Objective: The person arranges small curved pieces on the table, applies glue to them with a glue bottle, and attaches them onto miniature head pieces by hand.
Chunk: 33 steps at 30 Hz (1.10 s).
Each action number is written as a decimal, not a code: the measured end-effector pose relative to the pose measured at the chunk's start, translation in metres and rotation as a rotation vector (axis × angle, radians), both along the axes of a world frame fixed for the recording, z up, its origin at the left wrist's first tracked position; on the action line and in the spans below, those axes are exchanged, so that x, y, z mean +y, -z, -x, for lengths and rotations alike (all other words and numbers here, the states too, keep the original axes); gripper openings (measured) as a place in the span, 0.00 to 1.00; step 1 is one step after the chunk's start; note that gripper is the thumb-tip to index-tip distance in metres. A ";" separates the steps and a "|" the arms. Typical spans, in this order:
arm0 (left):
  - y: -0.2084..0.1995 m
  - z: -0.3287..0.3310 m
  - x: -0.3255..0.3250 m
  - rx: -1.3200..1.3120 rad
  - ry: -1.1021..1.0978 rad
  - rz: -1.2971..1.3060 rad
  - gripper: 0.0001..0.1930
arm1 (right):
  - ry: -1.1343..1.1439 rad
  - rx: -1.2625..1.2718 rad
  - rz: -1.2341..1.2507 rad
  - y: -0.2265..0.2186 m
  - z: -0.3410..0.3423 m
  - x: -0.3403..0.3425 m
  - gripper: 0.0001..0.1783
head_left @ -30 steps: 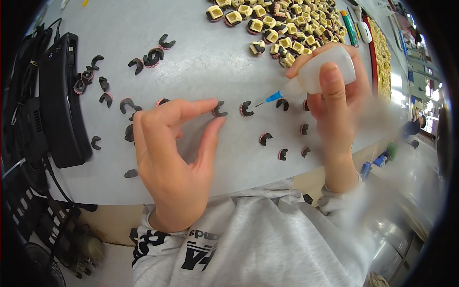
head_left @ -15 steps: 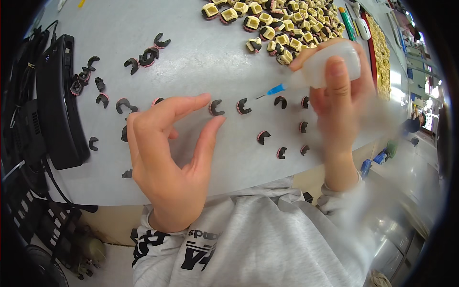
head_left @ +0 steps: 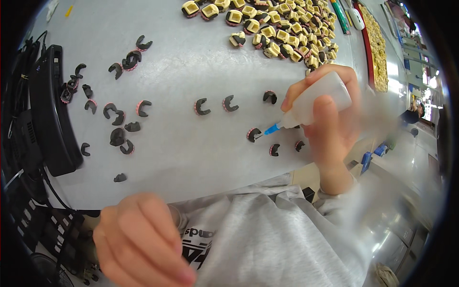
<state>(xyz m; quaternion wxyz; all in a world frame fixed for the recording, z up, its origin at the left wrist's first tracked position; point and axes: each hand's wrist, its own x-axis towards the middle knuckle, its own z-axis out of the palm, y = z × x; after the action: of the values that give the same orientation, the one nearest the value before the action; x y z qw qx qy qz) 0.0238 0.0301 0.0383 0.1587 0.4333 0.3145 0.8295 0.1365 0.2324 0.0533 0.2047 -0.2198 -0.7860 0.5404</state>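
Observation:
My right hand (head_left: 330, 119) grips a translucent white squeeze bottle (head_left: 321, 99) with a blue needle tip, the thumb along its side. The tilted tip (head_left: 272, 128) reaches the inner side of a small black horseshoe-shaped piece (head_left: 253, 135) with a pink scalloped edge; whether it touches is too small to tell. Two similar black pieces (head_left: 202, 106) lie to the left of the bottle, and another (head_left: 274, 150) lies nearer to me. Over the table's front edge, close to my sweatshirt, is my left hand (head_left: 143, 234). Its fingers are bent and blurred, and their inner side is hidden.
A heap of cream hollow blocks with black and pink parts (head_left: 282, 31) lies at the back. More black pieces (head_left: 117, 115) are scattered to the left, beside a black box-shaped device (head_left: 55, 115) with cables. A red-edged tray of cream bits (head_left: 375, 48) stands at the far right.
My right hand has brought the bottle's tip from a farther black piece to one nearer me. My left hand has drawn back from the black pieces toward my body. The view has shifted slightly.

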 end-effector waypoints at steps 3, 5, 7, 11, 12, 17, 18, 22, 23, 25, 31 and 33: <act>-0.012 0.005 0.001 -0.162 0.325 -0.236 0.08 | -0.028 0.018 -0.001 0.000 0.005 -0.003 0.21; -0.016 0.003 0.004 -0.231 0.375 -0.276 0.08 | -0.030 0.026 -0.013 0.003 0.004 -0.004 0.20; -0.021 0.003 0.004 -0.301 0.423 -0.313 0.07 | -0.033 0.035 -0.022 0.004 0.003 -0.004 0.20; -0.027 -0.006 0.005 -0.434 0.531 -0.305 0.06 | -0.019 0.038 -0.021 0.008 0.000 -0.002 0.22; -0.029 -0.009 0.004 -0.459 0.507 -0.316 0.06 | -0.007 0.100 -0.019 0.008 0.000 -0.002 0.23; -0.031 -0.010 0.000 -0.341 0.539 -0.309 0.06 | 0.017 0.073 0.025 0.000 -0.002 -0.001 0.24; -0.031 -0.010 -0.001 -0.299 0.566 -0.301 0.06 | 0.012 0.075 0.028 0.002 -0.003 -0.001 0.23; -0.028 -0.010 -0.002 -0.222 0.590 -0.306 0.06 | 0.020 0.081 0.015 0.006 -0.003 -0.002 0.22; -0.028 -0.011 -0.002 -0.267 0.556 -0.300 0.05 | 0.034 0.078 0.007 0.006 -0.003 -0.002 0.23; -0.032 -0.015 -0.004 -0.310 0.520 -0.290 0.04 | 0.046 0.076 0.001 0.005 -0.003 -0.001 0.23; -0.037 -0.015 -0.006 -0.340 0.417 -0.221 0.04 | 0.186 0.081 -0.121 0.000 -0.007 0.015 0.23; -0.031 -0.013 -0.004 -0.272 0.463 -0.268 0.06 | 0.217 0.153 -0.083 0.004 -0.002 0.015 0.20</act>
<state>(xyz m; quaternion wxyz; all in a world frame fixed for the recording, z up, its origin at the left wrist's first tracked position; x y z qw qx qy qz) 0.0372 0.0262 0.0694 0.3256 0.3954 0.0711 0.8559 0.1388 0.2476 0.0490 0.3303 -0.2529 -0.7614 0.4972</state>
